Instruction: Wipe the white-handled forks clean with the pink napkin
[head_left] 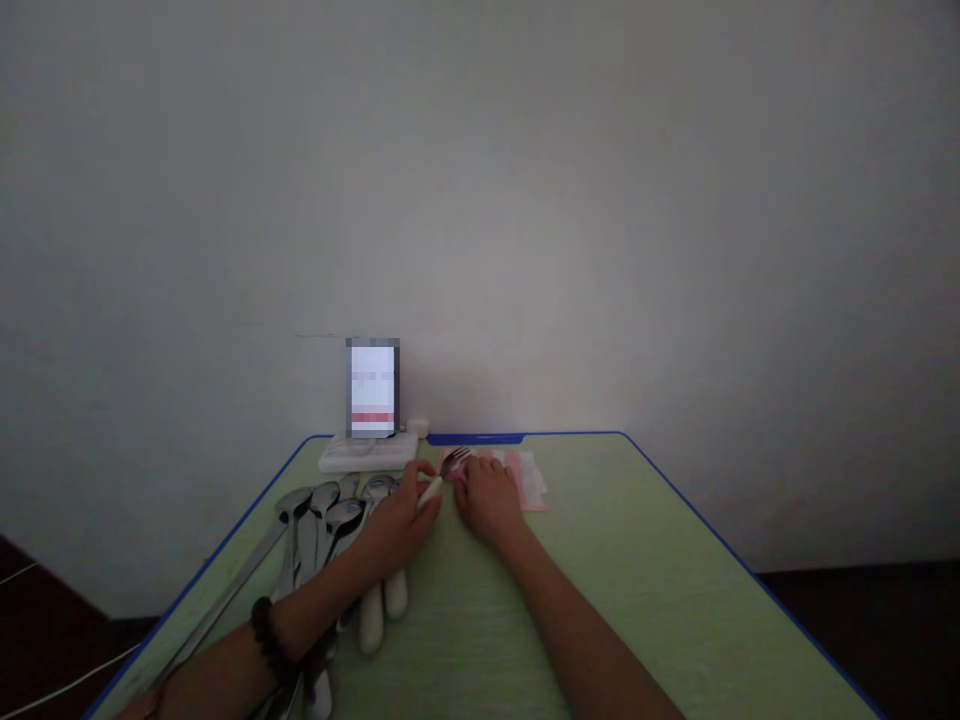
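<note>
My left hand (pixel 401 518) is closed around the pale handle of a fork (pixel 456 460), whose metal tines point up and to the right. Close by on the right, my right hand (pixel 489 495) rests on a pink-and-white striped sheet or packet (pixel 534 482), its fingers bent; whether they pinch anything is hidden. Under and beside my left forearm lie several metal spoons (pixel 346 516), some with long steel handles. Pale cream handles (pixel 371 620) of other cutlery stick out below my left wrist.
A phone or small screen (pixel 373 390), blurred, stands on a white base (pixel 367 454) at the back left. A small white block (pixel 417 428) sits beside it. The green table (pixel 645 590) has a blue edge and meets a plain wall (pixel 570 220).
</note>
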